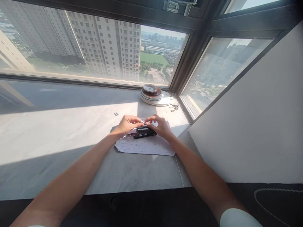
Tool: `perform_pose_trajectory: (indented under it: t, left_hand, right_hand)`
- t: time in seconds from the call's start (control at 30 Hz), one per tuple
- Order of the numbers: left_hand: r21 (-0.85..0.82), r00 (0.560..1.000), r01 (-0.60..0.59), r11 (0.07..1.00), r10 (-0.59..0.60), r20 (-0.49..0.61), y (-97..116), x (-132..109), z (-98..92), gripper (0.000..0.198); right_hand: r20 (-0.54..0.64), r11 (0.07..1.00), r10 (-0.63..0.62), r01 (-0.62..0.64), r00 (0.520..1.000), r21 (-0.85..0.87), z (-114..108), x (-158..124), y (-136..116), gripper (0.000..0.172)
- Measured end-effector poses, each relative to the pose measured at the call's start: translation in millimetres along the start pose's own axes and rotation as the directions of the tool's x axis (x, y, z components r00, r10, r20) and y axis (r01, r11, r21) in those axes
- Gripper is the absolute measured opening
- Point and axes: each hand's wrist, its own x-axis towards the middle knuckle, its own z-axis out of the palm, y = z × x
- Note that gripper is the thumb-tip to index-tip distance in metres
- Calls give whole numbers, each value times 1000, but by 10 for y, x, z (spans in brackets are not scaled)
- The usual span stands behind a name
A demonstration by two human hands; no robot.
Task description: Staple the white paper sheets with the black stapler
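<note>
My left hand and my right hand meet fingertip to fingertip, both pinching a small, thin, light strip that looks like a row of staples. Just below the fingers a black stapler lies on a stack of printed paper sheets. A narrow metallic part sticks out from the stapler's left end, beneath my left hand. Fingers partly hide the strip and the stapler's upper side.
Two short dark strips lie on the marble sill, left of my hands. Behind them, by the window corner, stand stacked plates, with keys to their right. A white wall rises at the right.
</note>
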Motion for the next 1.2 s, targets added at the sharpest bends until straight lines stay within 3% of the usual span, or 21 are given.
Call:
perform_pose_trajectory:
  t: [0.27, 0.33, 0.4, 0.47, 0.53, 0.67, 0.8, 1.0, 1.2]
  left_hand:
    - [-17, 1000, 8, 1000, -8, -16, -3, 14, 11, 32]
    - [27, 992, 32, 999, -28, -120, 12, 27, -22, 33]
    - [236, 941, 113, 965, -28, -336, 19, 39, -89, 29]
    - [502, 855, 263, 824, 42, -516, 10, 43, -183, 23]
    - [659, 799, 418, 625, 92, -594, -15, 37, -281, 19]
    - [689, 755, 627, 362, -65, -653, -67, 13, -410, 32]
    - [747, 806, 590, 307, -172, -567, -110, 10, -446, 30]
    - [761, 828, 544, 353, -82, -554, -222, 39, -438, 35]
    - [764, 854, 505, 401, -105, -510, -198, 36, -416, 32]
  right_hand:
    - [-63, 998, 62, -64, 996, -19, -31, 20, -4, 22]
    - [-171, 993, 94, -106, 981, -58, -97, 39, 80, 25]
    - [-308, 974, 118, -171, 944, -151, -217, 53, 218, 26]
    - [-427, 924, 124, -261, 896, -279, -376, 52, 380, 25]
    - [-510, 837, 150, -383, 847, -391, -536, 39, 527, 25]
    - [-490, 647, 253, -522, 834, -555, -714, 16, 689, 24]
    - [-408, 610, 308, -508, 859, -608, -708, 44, 721, 24]
    - [-365, 652, 311, -477, 877, -590, -693, 84, 774, 25]
    - [-360, 699, 283, -448, 889, -558, -686, 71, 848, 26]
